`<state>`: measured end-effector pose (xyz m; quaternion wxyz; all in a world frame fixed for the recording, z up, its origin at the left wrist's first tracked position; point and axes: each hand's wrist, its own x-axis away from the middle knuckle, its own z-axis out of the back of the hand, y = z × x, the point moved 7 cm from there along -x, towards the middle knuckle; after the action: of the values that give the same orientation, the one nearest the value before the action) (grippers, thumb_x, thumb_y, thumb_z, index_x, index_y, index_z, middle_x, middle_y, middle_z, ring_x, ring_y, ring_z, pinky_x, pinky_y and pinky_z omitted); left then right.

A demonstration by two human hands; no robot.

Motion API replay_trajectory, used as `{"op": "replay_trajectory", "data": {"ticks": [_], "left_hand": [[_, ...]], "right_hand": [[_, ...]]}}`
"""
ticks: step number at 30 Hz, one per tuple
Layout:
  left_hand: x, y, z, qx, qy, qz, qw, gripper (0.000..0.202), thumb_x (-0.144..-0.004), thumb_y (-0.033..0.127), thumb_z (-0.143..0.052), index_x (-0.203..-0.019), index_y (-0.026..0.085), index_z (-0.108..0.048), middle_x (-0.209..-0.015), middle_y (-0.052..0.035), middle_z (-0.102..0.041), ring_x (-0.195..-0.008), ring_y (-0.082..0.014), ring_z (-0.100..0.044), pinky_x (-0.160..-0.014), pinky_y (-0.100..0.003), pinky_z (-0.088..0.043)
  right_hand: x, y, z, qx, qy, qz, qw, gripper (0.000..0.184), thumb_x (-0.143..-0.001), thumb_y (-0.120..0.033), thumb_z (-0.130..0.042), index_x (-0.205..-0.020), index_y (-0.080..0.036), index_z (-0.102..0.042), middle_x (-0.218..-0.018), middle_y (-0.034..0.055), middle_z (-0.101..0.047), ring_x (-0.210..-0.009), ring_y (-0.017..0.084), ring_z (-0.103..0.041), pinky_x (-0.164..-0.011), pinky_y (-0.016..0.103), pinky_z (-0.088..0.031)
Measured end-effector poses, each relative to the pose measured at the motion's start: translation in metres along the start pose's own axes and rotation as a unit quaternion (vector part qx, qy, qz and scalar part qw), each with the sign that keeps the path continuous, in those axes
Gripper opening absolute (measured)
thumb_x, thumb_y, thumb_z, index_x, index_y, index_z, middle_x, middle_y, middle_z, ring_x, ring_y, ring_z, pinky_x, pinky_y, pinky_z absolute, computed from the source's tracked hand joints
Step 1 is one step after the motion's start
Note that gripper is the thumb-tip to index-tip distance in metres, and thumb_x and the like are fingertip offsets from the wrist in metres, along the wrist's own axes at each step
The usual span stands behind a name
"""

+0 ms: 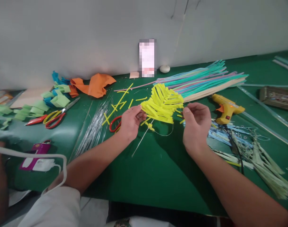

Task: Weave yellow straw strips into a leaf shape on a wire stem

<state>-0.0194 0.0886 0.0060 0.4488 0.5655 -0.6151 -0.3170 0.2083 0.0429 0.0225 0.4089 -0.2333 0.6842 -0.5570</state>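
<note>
One left hand, grip on yellow leaf edge — right hand, grip unclear — open green table below

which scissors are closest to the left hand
The near scissors, partly hidden behind the left hand, with a red handle loop showing; the other scissors lie farther left, blade in view.

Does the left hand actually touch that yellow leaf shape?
Touching: the head view shows the left hand pinching the yellow leaf shape at its left edge.

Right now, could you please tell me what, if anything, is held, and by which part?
The left hand pinches the yellow piece at its left edge; the right hand's hold cannot be told.
</note>
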Motion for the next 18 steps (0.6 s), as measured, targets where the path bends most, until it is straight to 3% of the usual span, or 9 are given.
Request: {"op": "replay_trajectory", "data": {"ticks": [3,5,7,10,18], "left_hand": [[0.003,-0.002,-0.002,0.014,-0.003,0.003,1.000,0.025,-0.069,0.035,-0.077,-0.075,0.016,-0.061,-0.064,0.0027,-0.064,-0.057,-0.0070,-0.062,-0.056,-0.019,-0.052],[0.006,-0.004,-0.006,0.013,-0.024,0.001,1.000,0.027,-0.068,0.036,-0.078,-0.075,0.015,-0.063,-0.064,0.0016,-0.065,-0.056,-0.0080,-0.063,-0.055,-0.019,-0.051],[0.008,-0.007,-0.010,-0.001,-0.050,0.006,0.999,0.027,-0.067,0.036,-0.079,-0.075,0.015,-0.064,-0.064,0.0007,-0.066,-0.055,-0.0090,-0.063,-0.053,-0.020,-0.051],[0.010,-0.013,-0.014,-0.045,-0.078,0.023,0.996,0.026,-0.067,0.035,-0.080,-0.075,0.015,-0.066,-0.064,0.0002,-0.067,-0.052,-0.0093,-0.063,-0.052,-0.021,-0.050],[0.009,-0.014,-0.015,-0.162,-0.115,0.013,0.980,0.024,-0.073,0.038,-0.075,-0.072,0.015,-0.069,-0.067,-0.0024,-0.070,-0.051,-0.0091,-0.061,-0.053,-0.024,-0.050]], "right_hand": [[0.004,0.022,-0.013,-0.058,-0.069,-0.150,0.985,0.028,-0.079,-0.049,-0.068,-0.086,-0.024,-0.057,-0.076,0.0024,-0.063,-0.065,0.018,-0.062,-0.060,0.034,-0.052],[0.012,0.031,-0.028,-0.117,-0.148,-0.244,0.951,0.031,-0.076,-0.052,-0.070,-0.086,-0.023,-0.062,-0.075,0.0029,-0.067,-0.070,0.021,-0.067,-0.061,0.034,-0.054],[0.020,0.034,-0.037,-0.182,-0.181,-0.304,0.918,0.031,-0.074,-0.047,-0.074,-0.091,-0.022,-0.066,-0.085,0.0039,-0.073,-0.083,0.024,-0.071,-0.068,0.035,-0.058],[0.021,0.034,-0.039,-0.228,-0.159,-0.334,0.901,0.033,-0.070,-0.037,-0.079,-0.097,-0.023,-0.068,-0.100,0.0033,-0.076,-0.094,0.025,-0.072,-0.076,0.036,-0.061],[0.015,0.034,-0.033,-0.195,-0.163,-0.322,0.912,0.034,-0.067,-0.037,-0.080,-0.095,-0.021,-0.070,-0.103,0.0050,-0.077,-0.102,0.028,-0.071,-0.081,0.039,-0.062]]}}
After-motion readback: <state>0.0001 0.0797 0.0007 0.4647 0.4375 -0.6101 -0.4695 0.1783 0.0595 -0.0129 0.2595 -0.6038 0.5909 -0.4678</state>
